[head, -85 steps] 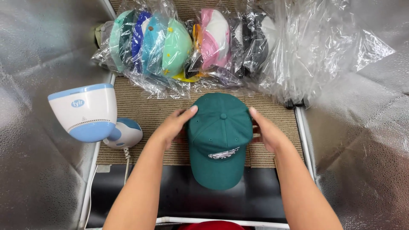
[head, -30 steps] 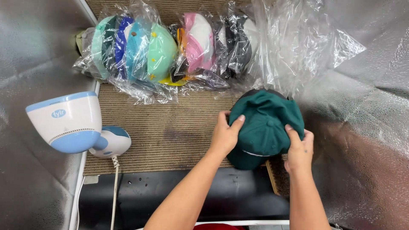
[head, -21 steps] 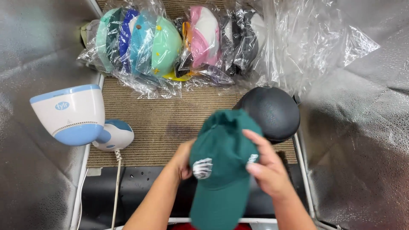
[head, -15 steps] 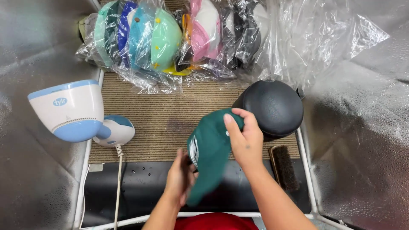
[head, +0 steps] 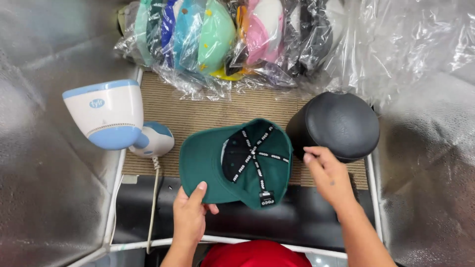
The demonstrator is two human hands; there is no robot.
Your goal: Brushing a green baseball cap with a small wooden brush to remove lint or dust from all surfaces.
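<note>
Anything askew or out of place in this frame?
The green cap lies upside down, its taped inside showing, off the black dome form beside it. Left hand grips its brim; right hand is empty.

Clear plastic bags (head: 222,44) of coloured caps line the far edge.

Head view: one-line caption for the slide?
Left hand holds an upturned green cap by its brim; right hand hovers beside a black dome form.
</note>
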